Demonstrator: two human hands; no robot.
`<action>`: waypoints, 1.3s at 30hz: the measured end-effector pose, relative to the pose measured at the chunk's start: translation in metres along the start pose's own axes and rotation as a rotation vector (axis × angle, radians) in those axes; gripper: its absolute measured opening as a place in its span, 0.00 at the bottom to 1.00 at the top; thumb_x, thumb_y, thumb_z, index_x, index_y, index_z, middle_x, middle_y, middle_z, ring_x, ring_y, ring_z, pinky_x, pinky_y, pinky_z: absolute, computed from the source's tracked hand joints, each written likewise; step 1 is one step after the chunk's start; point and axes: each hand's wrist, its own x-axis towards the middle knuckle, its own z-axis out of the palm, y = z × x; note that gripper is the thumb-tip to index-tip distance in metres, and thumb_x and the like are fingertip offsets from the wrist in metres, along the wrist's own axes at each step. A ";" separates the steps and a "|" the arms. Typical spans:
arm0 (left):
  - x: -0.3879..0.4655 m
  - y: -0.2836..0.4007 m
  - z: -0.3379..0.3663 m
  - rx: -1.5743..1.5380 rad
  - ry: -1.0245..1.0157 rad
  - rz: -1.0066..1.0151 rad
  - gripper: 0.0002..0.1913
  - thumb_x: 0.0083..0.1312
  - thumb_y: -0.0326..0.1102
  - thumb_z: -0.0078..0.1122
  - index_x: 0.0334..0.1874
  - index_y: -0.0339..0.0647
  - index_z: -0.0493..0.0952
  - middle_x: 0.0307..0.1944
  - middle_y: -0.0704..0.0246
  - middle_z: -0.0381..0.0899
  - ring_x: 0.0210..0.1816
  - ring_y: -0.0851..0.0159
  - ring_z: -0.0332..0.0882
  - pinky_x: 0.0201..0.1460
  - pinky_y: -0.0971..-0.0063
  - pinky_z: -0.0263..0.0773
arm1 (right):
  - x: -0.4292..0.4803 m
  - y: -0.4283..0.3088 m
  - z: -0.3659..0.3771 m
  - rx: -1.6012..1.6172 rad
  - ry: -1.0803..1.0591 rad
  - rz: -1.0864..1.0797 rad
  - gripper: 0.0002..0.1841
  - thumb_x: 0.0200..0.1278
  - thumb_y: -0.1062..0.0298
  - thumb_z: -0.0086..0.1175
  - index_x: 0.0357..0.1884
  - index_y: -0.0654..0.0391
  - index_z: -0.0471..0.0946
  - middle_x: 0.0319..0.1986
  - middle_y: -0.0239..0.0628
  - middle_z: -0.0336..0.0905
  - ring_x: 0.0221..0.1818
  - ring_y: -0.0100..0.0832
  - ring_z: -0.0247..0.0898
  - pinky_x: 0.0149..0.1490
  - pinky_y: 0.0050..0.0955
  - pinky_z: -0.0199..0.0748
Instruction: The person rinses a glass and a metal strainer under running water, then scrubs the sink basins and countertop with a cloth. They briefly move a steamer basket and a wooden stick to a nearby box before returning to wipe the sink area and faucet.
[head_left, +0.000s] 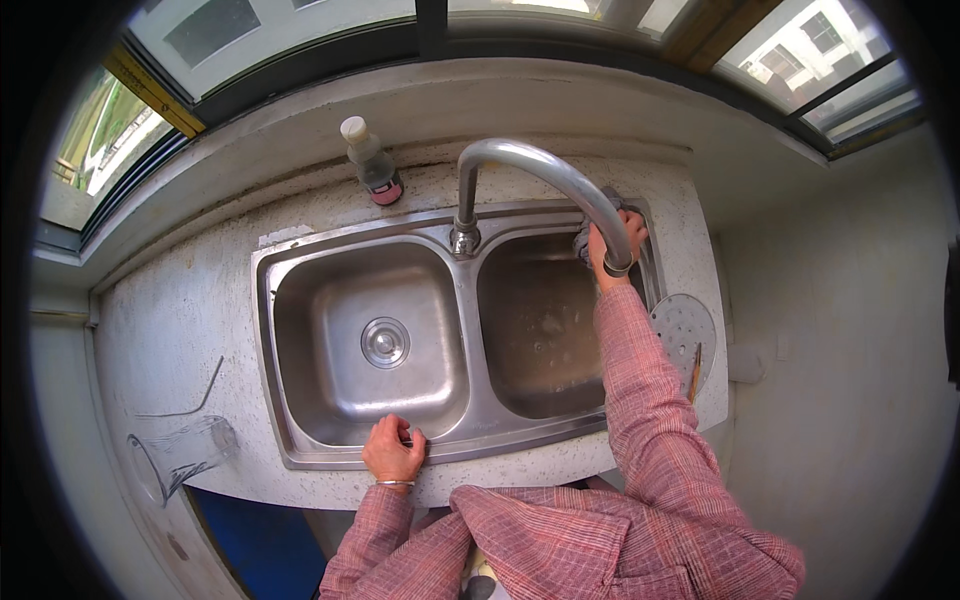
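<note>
A stainless steel double sink (470, 315) is set into a speckled countertop. My right hand (628, 238) presses a grey cloth (583, 244) on the back right corner of the right basin, partly hidden behind the spout of the curved metal faucet (540, 161). Murky-looking water (547, 337) lies in the right basin. On the front rim of the left basin rests my left hand (393, 450), fingers loosely curled; whether anything is under them cannot be seen. The left basin (360, 300) shows a round drain strainer (385, 343).
A plastic bottle with a white cap (373, 165) stands behind the sink. At the left, a clear glass vase (184, 454) lies on its side near a thin bent rod (202, 397). A perforated round plate (681, 330) lies right of the sink under a thin brownish stick (697, 371).
</note>
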 end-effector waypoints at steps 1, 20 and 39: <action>0.001 0.001 0.001 -0.002 -0.004 0.014 0.09 0.50 0.38 0.64 0.28 0.45 0.73 0.22 0.72 0.73 0.28 0.61 0.74 0.29 0.65 0.69 | -0.005 0.003 0.013 0.054 0.007 -0.050 0.21 0.54 0.55 0.63 0.43 0.62 0.76 0.51 0.46 0.68 0.54 0.53 0.64 0.48 0.48 0.76; -0.002 -0.003 0.004 -0.015 -0.038 -0.070 0.09 0.52 0.40 0.64 0.29 0.45 0.75 0.22 0.71 0.76 0.28 0.60 0.77 0.32 0.64 0.71 | 0.026 0.005 -0.055 0.242 -0.063 -0.243 0.28 0.56 0.64 0.63 0.60 0.50 0.70 0.54 0.41 0.71 0.56 0.51 0.66 0.55 0.47 0.72; -0.001 -0.009 0.006 -0.026 0.005 -0.006 0.10 0.52 0.42 0.64 0.28 0.46 0.74 0.23 0.72 0.77 0.28 0.61 0.77 0.32 0.65 0.71 | -0.198 -0.037 0.040 0.061 -0.987 -0.375 0.48 0.53 0.64 0.64 0.75 0.46 0.50 0.74 0.37 0.43 0.75 0.58 0.36 0.63 0.73 0.56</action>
